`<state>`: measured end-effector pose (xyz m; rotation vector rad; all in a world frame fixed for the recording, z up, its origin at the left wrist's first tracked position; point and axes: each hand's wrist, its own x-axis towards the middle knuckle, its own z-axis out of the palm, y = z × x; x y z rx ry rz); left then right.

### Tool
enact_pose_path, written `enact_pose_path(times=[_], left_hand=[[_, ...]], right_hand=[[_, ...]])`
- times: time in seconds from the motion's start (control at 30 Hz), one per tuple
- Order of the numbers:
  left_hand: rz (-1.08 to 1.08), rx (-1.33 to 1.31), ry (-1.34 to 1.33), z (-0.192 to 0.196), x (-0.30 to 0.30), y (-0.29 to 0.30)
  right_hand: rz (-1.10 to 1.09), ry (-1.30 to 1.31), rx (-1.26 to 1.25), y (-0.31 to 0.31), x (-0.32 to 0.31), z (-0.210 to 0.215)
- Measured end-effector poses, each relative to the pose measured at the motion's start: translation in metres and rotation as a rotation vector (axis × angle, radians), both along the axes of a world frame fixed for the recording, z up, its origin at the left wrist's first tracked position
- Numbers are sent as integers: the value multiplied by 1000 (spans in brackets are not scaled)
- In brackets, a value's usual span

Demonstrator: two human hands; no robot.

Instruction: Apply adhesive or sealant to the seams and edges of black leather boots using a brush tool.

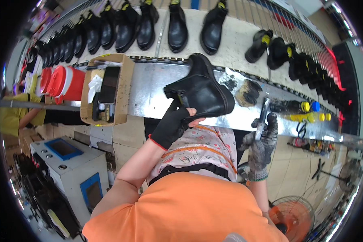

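A black leather ankle boot is tilted on its side over the metal ledge, sole facing right. My left hand, in a black fingerless glove with red trim, grips the boot by its upper opening, bare fingertips showing. To the right, clear of the boot, my right hand wears a stained grey glove. Its fingers are closed round a slim silvery stick-like tool pointing away from me; its exact kind cannot be made out. Between the boot and this hand lies a black-smeared sponge or cloth pad.
Black boots stand in rows along the pale conveyor behind the metal ledge. On the left are a cardboard box of small items and a red jug. Bottles lie at right. A fan stands low right.
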<state>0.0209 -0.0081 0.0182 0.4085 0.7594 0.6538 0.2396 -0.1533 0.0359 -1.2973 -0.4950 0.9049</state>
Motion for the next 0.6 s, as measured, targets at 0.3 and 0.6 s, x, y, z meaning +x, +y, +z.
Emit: enact_pose_path(times=[0.3, 0.6], left_hand=[[-242, 303, 93, -4, 38, 83], [-251, 748, 416, -23, 206, 220]], right_hand=[[3, -180, -201, 18, 14, -144], [-81, 183, -47, 30, 13, -161]])
